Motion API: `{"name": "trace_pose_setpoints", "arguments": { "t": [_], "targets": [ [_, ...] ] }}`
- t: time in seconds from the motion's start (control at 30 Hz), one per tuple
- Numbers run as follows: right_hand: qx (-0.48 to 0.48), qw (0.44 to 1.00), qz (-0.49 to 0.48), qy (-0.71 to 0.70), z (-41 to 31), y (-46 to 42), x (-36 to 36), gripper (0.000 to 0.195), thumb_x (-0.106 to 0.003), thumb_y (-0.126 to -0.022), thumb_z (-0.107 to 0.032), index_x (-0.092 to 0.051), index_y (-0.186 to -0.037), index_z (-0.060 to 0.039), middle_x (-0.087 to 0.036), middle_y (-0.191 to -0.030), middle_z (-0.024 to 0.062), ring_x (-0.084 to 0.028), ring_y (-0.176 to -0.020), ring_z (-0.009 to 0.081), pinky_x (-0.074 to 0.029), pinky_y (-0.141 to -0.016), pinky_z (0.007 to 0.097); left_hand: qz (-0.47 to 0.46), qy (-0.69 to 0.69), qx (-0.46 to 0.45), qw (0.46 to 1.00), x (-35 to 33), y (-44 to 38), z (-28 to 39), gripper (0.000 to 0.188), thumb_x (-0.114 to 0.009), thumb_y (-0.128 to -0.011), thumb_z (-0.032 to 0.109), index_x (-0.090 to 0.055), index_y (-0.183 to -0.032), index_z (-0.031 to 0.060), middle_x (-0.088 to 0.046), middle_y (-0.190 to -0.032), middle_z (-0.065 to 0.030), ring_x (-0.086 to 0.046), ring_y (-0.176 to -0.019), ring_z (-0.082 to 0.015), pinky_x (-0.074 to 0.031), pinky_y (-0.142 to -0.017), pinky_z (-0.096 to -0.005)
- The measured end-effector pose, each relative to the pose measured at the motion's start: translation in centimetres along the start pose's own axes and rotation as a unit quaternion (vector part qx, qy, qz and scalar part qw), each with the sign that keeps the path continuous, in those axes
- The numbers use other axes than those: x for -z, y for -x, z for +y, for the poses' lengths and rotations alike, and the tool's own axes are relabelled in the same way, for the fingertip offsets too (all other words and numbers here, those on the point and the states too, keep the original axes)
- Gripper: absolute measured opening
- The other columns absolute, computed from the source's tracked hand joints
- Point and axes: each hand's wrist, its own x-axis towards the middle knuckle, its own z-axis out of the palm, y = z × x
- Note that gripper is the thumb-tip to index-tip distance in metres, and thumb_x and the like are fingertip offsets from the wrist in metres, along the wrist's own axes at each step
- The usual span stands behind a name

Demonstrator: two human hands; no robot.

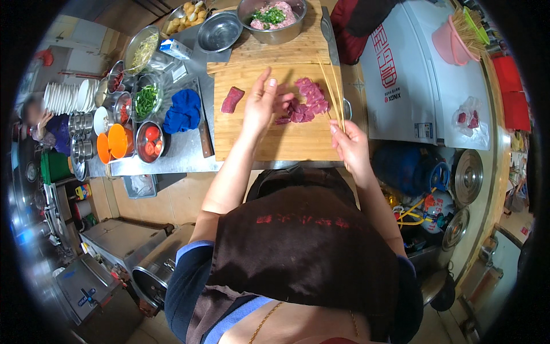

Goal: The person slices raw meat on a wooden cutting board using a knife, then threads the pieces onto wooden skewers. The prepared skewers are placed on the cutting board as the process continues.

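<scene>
Several thin wooden skewers (335, 90) are held near their lower ends by my right hand (349, 139), at the right edge of a wooden cutting board (245, 142). My left hand (264, 101) hovers over the board's middle with its fingers apart; nothing shows in it. Sliced raw red meat (310, 96) lies in a loose pile between my hands, partly behind the left fingers. A larger piece of raw meat (233, 99) rests on the board left of my left hand. Beside the board's left edge lies a knife with a wooden handle (206, 139).
Beyond the board stands a metal bowl (275, 36) of minced meat with chopped greens, beside an empty metal bowl (219, 32). To the left are a blue cloth (182, 111), a bowl of tomatoes (150, 142) and orange containers (117, 141). A white chest freezer (399, 116) stands right.
</scene>
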Motion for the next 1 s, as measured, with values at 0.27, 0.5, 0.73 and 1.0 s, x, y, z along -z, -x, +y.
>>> {"name": "trace_pose_setpoints", "arguments": {
  "t": [0.27, 0.5, 0.73, 1.0],
  "targets": [
    [0.205, 0.945, 0.101, 0.233, 7.0, -6.8, 3.3, 0.022, -0.058, -0.085, -0.018, -0.061, -0.102, -0.0045, -0.049, -0.059, -0.0036, -0.038, -0.045, 0.0025, -0.030, -0.040, 0.0174, 0.098, -0.362, -0.123, 0.919, 6.0, -2.7, -3.3, 0.020, -0.062, -0.081, 0.018, -0.063, -0.097, 0.0042, -0.065, -0.084, -0.0060, -0.062, -0.076, -0.0144, -0.047, -0.062, -0.0250],
    [0.097, 0.993, 0.049, 0.045, 3.2, -1.2, 1.9, 0.033, -0.055, -0.086, -0.012, -0.049, -0.117, -0.0012, -0.049, -0.058, -0.0015, -0.038, -0.045, 0.0028, -0.029, -0.040, 0.0172, -0.008, -0.518, -0.153, 0.841, 2.5, -2.5, -5.8, 0.024, -0.068, -0.075, 0.022, -0.063, -0.087, 0.0018, -0.063, -0.077, -0.0141, -0.062, -0.072, -0.0213, -0.047, -0.067, -0.0290],
    [0.026, 0.993, -0.073, 0.091, 1.3, 2.4, 1.7, 0.011, -0.051, -0.087, -0.009, -0.040, -0.085, -0.0057, -0.049, -0.057, 0.0013, -0.035, -0.040, 0.0031, -0.027, -0.036, 0.0179, -0.033, -0.105, 0.033, 0.993, 4.6, -3.5, -6.1, 0.006, -0.057, -0.083, 0.006, -0.054, -0.081, 0.0018, -0.060, -0.079, -0.0045, -0.058, -0.068, -0.0124, -0.051, -0.066, -0.0238],
    [0.062, 0.991, -0.114, 0.046, 0.4, 3.8, 0.6, 0.014, -0.050, -0.088, -0.007, -0.050, -0.099, 0.0004, -0.051, -0.062, 0.0014, -0.049, -0.053, 0.0065, -0.038, -0.049, 0.0200, -0.032, 0.165, 0.088, 0.982, 3.2, -0.5, -2.5, 0.010, -0.053, -0.086, 0.004, -0.051, -0.095, 0.0020, -0.061, -0.085, -0.0069, -0.062, -0.073, -0.0147, -0.054, -0.071, -0.0269]
  ]
}}
